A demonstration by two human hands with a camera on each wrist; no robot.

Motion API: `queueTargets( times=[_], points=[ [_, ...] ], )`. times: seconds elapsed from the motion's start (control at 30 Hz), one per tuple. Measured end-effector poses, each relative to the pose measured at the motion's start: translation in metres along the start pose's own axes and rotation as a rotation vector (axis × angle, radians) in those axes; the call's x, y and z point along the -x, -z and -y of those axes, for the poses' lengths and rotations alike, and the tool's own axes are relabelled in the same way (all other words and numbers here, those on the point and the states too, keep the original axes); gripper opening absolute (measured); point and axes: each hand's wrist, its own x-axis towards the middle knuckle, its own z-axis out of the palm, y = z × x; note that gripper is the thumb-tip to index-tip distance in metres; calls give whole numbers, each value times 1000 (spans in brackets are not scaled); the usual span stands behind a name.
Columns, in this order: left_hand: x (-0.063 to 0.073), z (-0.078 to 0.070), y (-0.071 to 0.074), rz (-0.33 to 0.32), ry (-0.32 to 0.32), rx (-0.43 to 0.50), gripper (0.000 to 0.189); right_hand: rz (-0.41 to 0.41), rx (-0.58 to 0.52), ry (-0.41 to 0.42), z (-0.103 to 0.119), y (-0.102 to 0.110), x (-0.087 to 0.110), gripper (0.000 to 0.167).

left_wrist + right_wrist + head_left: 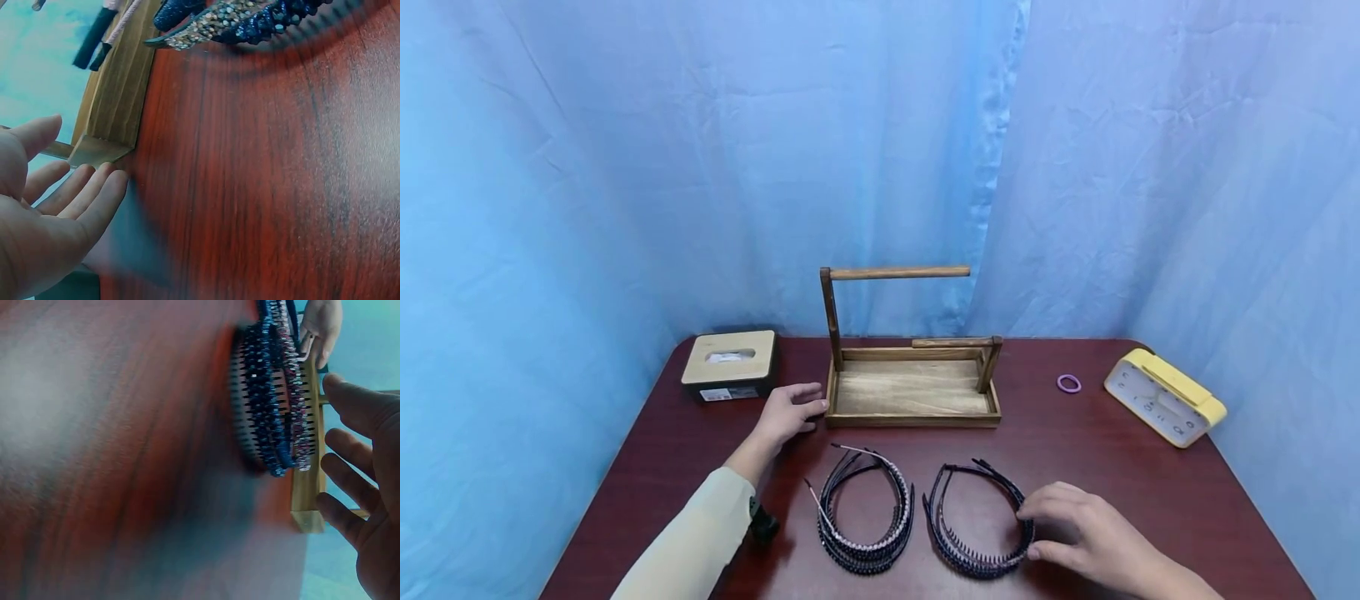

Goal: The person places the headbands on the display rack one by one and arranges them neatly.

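My left hand (pixel 786 412) is at the left end of a wooden stand with a tray base (pixel 913 422), fingers extended with their tips at or very near its corner. Two nested groups of hair headbands lie on the table in front of the stand. Dark and glittery headbands (pixel 865 558) form the left group; dark toothed headbands (pixel 977 568) form the right one. Beside the right group is my right hand (pixel 1086 533), its thumb and fingers spread around the outer edge. In the right wrist view, a gap shows between those fingers and the headbands (pixel 269 394).
The stand has a tall bar (pixel 898 272) on its left post and a lower bar (pixel 951 342) on its right post. A tissue box (pixel 730 367) sits back left. At right are a purple ring (pixel 1069 383) and a yellow clock (pixel 1165 400). Blue curtains (pixel 880 150) surround the table.
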Motion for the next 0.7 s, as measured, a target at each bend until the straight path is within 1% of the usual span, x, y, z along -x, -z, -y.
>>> queueTargets(
  times=[0.17,0.27,0.4,0.53,0.7],
  points=[
    [-4,3,-3,30,26,17,52,-1,18,5,-4,-7,5,42],
    [-6,5,-3,32,35,36,51,10,26,7,-6,-10,6,41],
    [-6,4,-4,22,42,47,49,5,39,56,-11,-16,5,41],
    [-6,3,-5,21,42,43,47,0,42,111,-14,-19,4,37],
    [-7,2,-7,15,49,36,47,-1,25,145,-15,-17,0,31]
  ],
)
